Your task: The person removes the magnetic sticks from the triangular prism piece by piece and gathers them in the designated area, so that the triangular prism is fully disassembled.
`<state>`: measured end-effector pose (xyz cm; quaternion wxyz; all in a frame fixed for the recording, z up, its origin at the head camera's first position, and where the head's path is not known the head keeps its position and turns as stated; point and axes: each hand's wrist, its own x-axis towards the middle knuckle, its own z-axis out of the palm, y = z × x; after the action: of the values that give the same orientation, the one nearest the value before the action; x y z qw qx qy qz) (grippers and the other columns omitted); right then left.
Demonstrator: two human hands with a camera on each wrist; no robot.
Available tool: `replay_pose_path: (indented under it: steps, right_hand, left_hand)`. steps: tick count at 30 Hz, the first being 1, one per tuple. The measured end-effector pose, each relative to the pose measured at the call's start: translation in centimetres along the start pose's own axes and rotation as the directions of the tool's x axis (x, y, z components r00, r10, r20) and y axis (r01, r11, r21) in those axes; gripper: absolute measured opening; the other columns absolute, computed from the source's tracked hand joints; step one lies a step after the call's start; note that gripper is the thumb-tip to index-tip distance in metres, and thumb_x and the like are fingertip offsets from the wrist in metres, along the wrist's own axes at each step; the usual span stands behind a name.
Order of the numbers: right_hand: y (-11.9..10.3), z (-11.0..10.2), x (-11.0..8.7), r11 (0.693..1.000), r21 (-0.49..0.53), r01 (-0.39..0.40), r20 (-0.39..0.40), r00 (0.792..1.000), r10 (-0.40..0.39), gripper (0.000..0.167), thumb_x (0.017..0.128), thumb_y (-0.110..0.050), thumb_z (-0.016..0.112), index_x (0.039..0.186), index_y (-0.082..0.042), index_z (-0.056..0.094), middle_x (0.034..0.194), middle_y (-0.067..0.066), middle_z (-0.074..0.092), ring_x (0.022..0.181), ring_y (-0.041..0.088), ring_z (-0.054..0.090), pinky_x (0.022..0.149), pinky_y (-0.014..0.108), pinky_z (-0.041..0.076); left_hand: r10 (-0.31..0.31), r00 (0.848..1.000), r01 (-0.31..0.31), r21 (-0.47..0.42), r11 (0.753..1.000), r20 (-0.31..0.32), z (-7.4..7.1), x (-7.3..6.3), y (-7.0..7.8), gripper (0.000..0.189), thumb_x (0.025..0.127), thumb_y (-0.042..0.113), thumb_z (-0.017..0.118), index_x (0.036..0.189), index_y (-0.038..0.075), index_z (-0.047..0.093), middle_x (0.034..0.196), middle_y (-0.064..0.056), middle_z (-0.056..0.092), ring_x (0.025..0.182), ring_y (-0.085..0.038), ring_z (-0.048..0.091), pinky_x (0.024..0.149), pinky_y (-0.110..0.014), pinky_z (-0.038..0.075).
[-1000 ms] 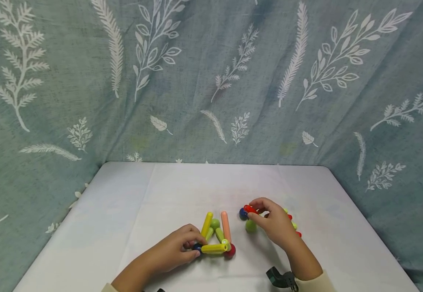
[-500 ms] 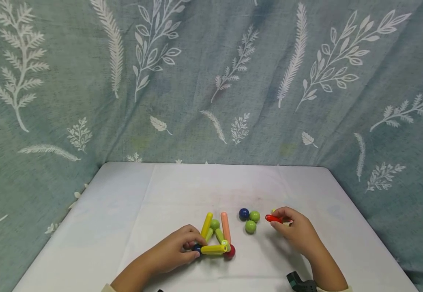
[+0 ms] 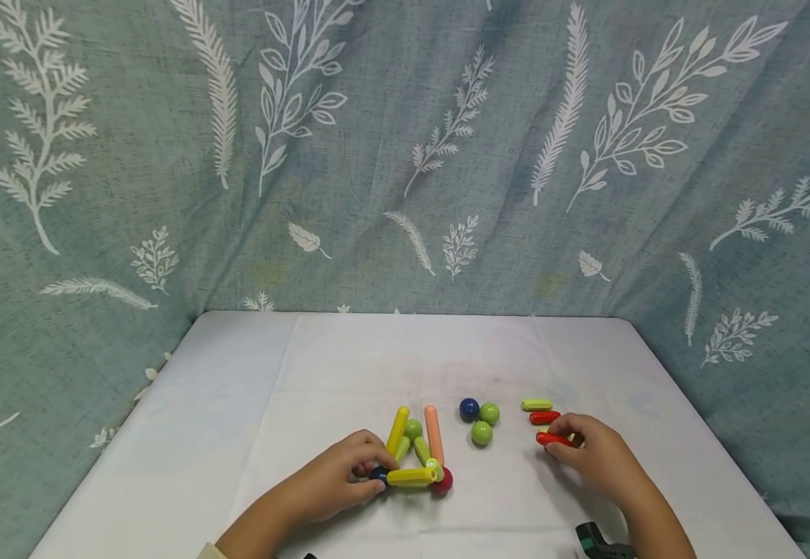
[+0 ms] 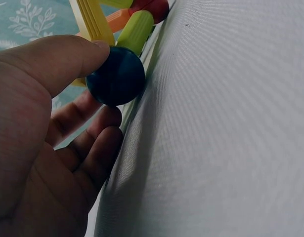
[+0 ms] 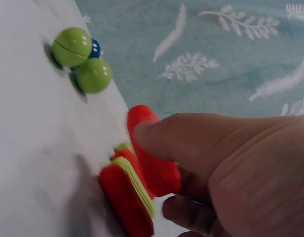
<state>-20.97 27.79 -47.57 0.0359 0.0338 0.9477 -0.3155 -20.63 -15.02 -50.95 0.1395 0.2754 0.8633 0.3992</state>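
Red rod (image 5: 151,155): our right hand (image 3: 596,450) is pinching, seemingly arranging it.
Left hand (image 3: 342,475) is gripping blue ball (image 4: 116,76); careful aligning seems needed next.

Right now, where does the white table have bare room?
Bare: the white table left of the left hand, and behind the loose blue and green balls to the green patterned curtain. Crowded: around the left hand's frame of coloured sticks and balls, and the short red sticks by the right hand.

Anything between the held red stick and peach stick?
Yes: a green ball lies between the red stick in the right hand and the peach stick, with another green ball and a blue ball behind.
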Motion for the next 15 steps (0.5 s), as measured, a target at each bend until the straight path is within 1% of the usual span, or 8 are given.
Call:
replay_pose_path:
  steps: [3,8,15]
  right_hand:
    - [0.4,-0.2,0.0,1.000,-0.007,-0.011,0.015,1.000,0.011,0.021,0.086,-0.021,0.087,0.102,-0.017,0.074,0.099,-0.001,0.068,0.092,0.021,0.056,0.074,0.033,0.049]
    - [1.0,-0.4,-0.1,0.998,-0.016,-0.053,0.029,0.998,0.054,0.022,0.086,-0.020,0.087,0.104,-0.017,0.074,0.098,-0.001,0.068,0.090,0.021,0.055,0.075,0.034,0.049]
    - [1.6,-0.6,0.0,0.996,-0.022,-0.088,0.061,0.994,0.090,0.024,0.086,-0.020,0.087,0.105,-0.016,0.074,0.097,0.000,0.067,0.088,0.021,0.055,0.071,0.033,0.048]
  left_hand:
    - [0.002,1.000,-0.002,-0.001,1.000,0.000,0.0,0.0,0.0,0.022,0.098,0.034,0.076,0.117,0.043,0.070,0.124,0.015,0.056,0.105,-0.007,0.058,0.095,-0.026,0.054]
    - [0.006,1.000,-0.006,0.004,1.000,0.000,0.1,0.1,0.1,0.022,0.098,0.033,0.076,0.116,0.043,0.070,0.124,0.015,0.056,0.103,-0.007,0.058,0.094,-0.026,0.054]
    - [0.001,1.000,-0.001,0.012,1.000,-0.002,0.0,-0.1,0.1,0.022,0.098,0.033,0.076,0.116,0.044,0.070,0.124,0.015,0.056,0.103,-0.007,0.058,0.093,-0.026,0.054]
